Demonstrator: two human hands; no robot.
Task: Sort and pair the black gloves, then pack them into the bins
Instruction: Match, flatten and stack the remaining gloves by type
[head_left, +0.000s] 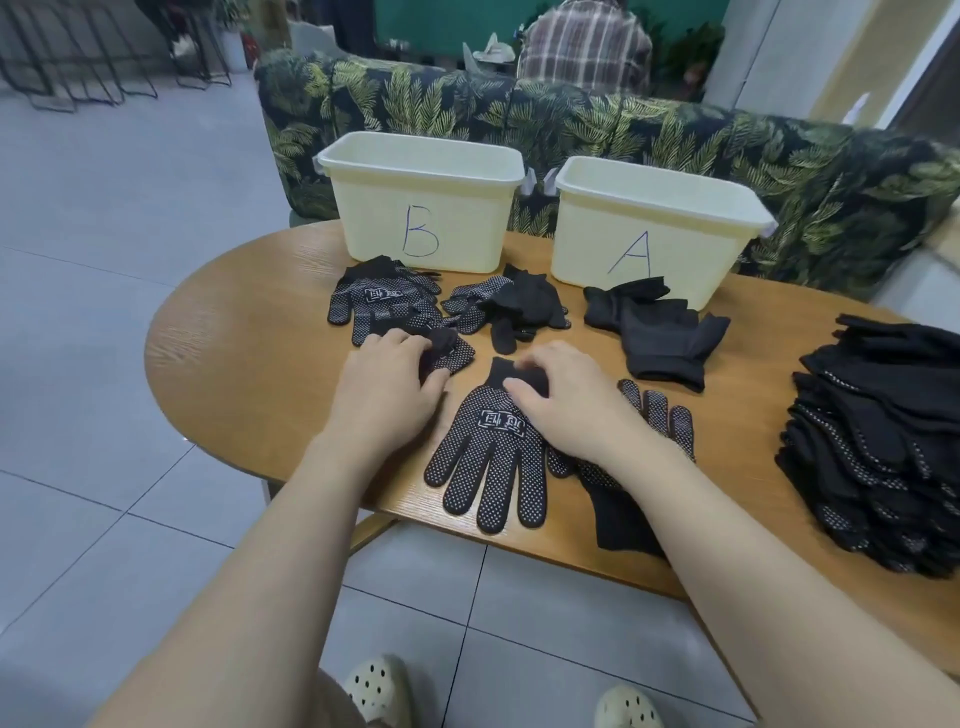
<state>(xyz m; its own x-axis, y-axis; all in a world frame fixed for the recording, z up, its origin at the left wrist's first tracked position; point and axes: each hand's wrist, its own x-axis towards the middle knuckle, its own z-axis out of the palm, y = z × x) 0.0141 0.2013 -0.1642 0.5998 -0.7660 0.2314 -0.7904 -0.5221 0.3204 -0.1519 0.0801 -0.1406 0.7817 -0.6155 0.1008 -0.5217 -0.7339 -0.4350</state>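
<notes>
A dotted black glove (488, 462) lies flat near the table's front edge, fingers toward me. My right hand (561, 400) pinches its cuff at the far end. My left hand (389, 384) grips the cuff of another dotted glove (452, 353) just to the left. A third dotted glove (660, 415) lies partly under my right forearm. Two cream bins stand at the back: bin B (421, 202) on the left and bin A (654, 228) on the right. In front of them lie a dotted pile (379, 301), a mixed pile (514, 306) and plain black gloves (654, 327).
A tall stack of black gloves (883, 447) sits on the right end of the oval wooden table (234, 338). Behind the bins runs a leaf-patterned sofa (571, 119), with a person in a plaid shirt (582, 47) beyond. Tiled floor lies to the left.
</notes>
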